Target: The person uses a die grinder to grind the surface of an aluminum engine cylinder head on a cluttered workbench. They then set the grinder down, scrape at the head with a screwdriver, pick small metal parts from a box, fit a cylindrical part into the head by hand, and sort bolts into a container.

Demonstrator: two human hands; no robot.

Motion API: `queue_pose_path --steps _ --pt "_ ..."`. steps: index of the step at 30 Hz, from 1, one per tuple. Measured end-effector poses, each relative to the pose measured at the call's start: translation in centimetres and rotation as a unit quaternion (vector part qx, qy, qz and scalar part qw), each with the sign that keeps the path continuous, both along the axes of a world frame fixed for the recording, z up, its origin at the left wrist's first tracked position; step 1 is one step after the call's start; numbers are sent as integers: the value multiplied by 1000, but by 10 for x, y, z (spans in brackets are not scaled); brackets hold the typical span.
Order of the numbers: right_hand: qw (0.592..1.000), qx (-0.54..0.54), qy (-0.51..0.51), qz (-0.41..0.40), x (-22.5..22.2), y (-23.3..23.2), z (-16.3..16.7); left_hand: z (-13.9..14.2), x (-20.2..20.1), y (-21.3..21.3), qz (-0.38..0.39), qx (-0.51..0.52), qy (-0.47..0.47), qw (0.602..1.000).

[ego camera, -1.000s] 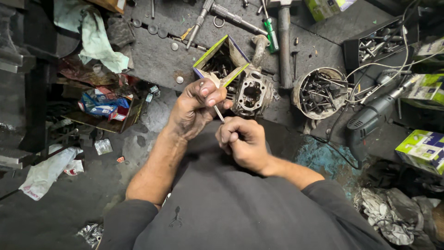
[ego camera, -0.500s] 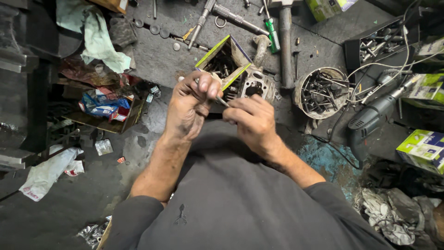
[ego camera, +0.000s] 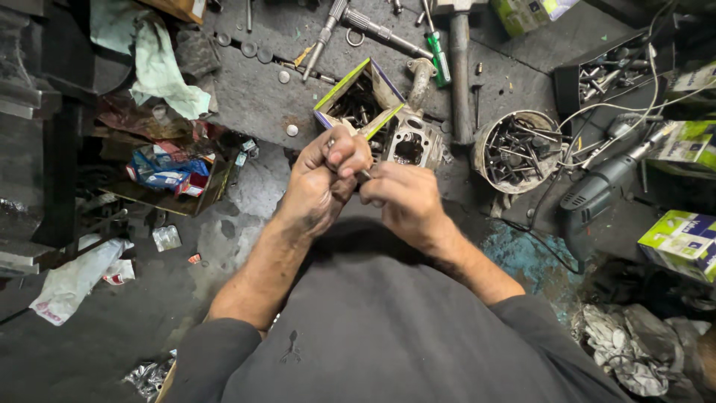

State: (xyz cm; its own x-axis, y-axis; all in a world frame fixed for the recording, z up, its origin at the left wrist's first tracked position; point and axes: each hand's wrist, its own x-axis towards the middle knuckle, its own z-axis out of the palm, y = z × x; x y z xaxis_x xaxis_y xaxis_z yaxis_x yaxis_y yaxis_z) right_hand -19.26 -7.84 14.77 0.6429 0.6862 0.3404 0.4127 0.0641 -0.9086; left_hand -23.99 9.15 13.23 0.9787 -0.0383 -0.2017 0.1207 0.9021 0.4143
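My left hand [ego camera: 322,185] is closed in a fist around a thin metal rod [ego camera: 365,174], thumb on top. My right hand [ego camera: 403,200] meets it from the right, and its fingertips pinch the short bit of rod that shows between the hands. Most of the rod is hidden in my fingers. Both hands hover just in front of an open cardboard box [ego camera: 350,88] of small metal parts and a grey engine cylinder part [ego camera: 410,145] on the dark workbench.
A round tin of bolts [ego camera: 514,149] stands right of the cylinder part, with an electric drill [ego camera: 603,190] and its cables beyond. A hammer [ego camera: 459,71], a green-handled screwdriver [ego camera: 438,58] and a green rag [ego camera: 160,67] lie further back. A green-and-white box [ego camera: 680,240] sits at the right edge.
My right hand has risen from below the left to meet it. Both hands now close together around the rod, nearer the cardboard box.
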Motion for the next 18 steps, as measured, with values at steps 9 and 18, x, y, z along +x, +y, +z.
queue_pose_path --steps 9,18 --pt "799 205 562 56 -23 -3 -11 5 3 1 -52 -19 -94 994" --pt "990 32 139 16 -6 -12 -18 7 -1 1 -48 24 -29 998"
